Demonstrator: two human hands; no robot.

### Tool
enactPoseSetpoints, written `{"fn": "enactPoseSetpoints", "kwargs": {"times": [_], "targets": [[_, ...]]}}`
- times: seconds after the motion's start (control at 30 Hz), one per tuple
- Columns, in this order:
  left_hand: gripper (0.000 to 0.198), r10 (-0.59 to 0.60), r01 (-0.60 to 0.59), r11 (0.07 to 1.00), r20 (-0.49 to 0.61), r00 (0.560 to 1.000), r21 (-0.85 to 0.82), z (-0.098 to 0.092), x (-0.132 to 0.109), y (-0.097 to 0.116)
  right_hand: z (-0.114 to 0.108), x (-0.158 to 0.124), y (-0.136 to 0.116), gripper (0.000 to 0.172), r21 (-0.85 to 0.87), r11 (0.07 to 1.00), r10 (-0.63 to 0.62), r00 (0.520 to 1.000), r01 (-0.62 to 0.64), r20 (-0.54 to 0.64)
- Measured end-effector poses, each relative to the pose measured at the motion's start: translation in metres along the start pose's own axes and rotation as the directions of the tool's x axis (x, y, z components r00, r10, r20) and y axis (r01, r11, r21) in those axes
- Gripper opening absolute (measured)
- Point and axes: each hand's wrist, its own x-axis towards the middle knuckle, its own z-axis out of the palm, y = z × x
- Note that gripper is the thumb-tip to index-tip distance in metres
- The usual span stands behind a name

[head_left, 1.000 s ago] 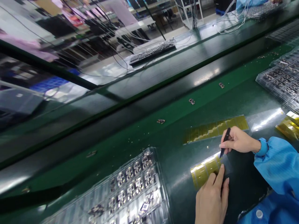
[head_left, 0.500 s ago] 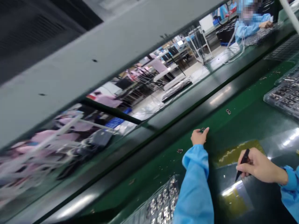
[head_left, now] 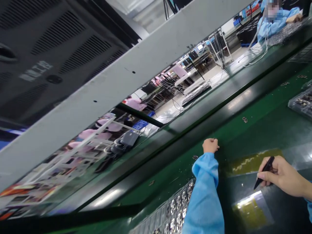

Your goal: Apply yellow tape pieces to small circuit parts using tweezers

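Observation:
My left hand [head_left: 210, 145], in a blue sleeve, is at the far side of the green work surface [head_left: 226, 130]. Its fingers are closed at a small metal part, mostly hidden by them. Further right, my right hand [head_left: 280, 174] grips black tweezers [head_left: 265, 170], their tip pointing down and left above the dark mat. Beneath and left of that tip lies a clear sheet with a yellow patch [head_left: 251, 211]. A wider yellow strip [head_left: 255, 161] lies behind the tweezers. Loose metal parts [head_left: 245, 120] sit along the green surface, one of them [head_left: 195, 157] left of my left hand.
A clear tray of metal parts [head_left: 170, 211] stands left of my left sleeve, another tray [head_left: 302, 103] at the right edge. A metal ledge [head_left: 180, 136] runs along the back. Overhead hangs a grey beam [head_left: 109, 87]. Another person in blue [head_left: 275, 27] sits far right.
My left thumb and finger, apart around a small part before, have come together at it. My right hand keeps the tweezers. The view has shifted, showing more of the overhead unit.

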Motion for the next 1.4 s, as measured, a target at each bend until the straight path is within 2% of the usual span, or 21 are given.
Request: {"fn": "enactPoseSetpoints", "kwargs": {"times": [0.07,0.17,0.27,0.33,0.4,0.57,0.97,1.4], "targets": [[0.026,-0.093,0.099,0.983,0.049,0.994,-0.153,-0.004,-0.029,0.005,-0.001,0.001,-0.004,0.02,0.025,0.999,-0.033,0.998,0.034,-0.057],[0.03,-0.141,0.179,0.933,0.142,0.98,-0.314,-0.004,-0.092,0.007,0.001,0.002,-0.006,0.026,0.07,0.992,-0.09,0.978,0.104,-0.186],[0.036,-0.207,0.3,0.82,0.237,0.949,-0.487,0.005,-0.152,0.005,0.009,0.002,-0.002,0.031,0.115,0.982,-0.109,0.948,0.149,-0.299],[0.045,-0.258,0.388,0.709,0.296,0.92,-0.589,0.017,-0.178,0.002,0.016,0.004,0.004,0.034,0.139,0.978,-0.1,0.937,0.154,-0.335],[0.05,-0.278,0.43,0.633,0.329,0.902,-0.643,0.029,-0.192,-0.001,0.022,0.006,0.011,0.036,0.153,0.979,-0.076,0.934,0.137,-0.35],[0.043,-0.222,0.412,0.591,0.352,0.909,-0.694,0.045,-0.197,-0.008,0.029,0.009,0.025,0.039,0.123,0.988,-0.047,0.933,0.097,-0.356],[0.036,-0.186,0.393,0.574,0.354,0.917,-0.718,0.048,-0.198,-0.012,0.029,0.011,0.038,0.041,0.11,0.992,-0.012,0.94,0.053,-0.342],[0.035,-0.183,0.387,0.585,0.348,0.919,-0.713,0.049,-0.198,-0.015,0.029,0.011,0.037,0.04,0.133,0.99,0.004,0.94,0.045,-0.34]]}}
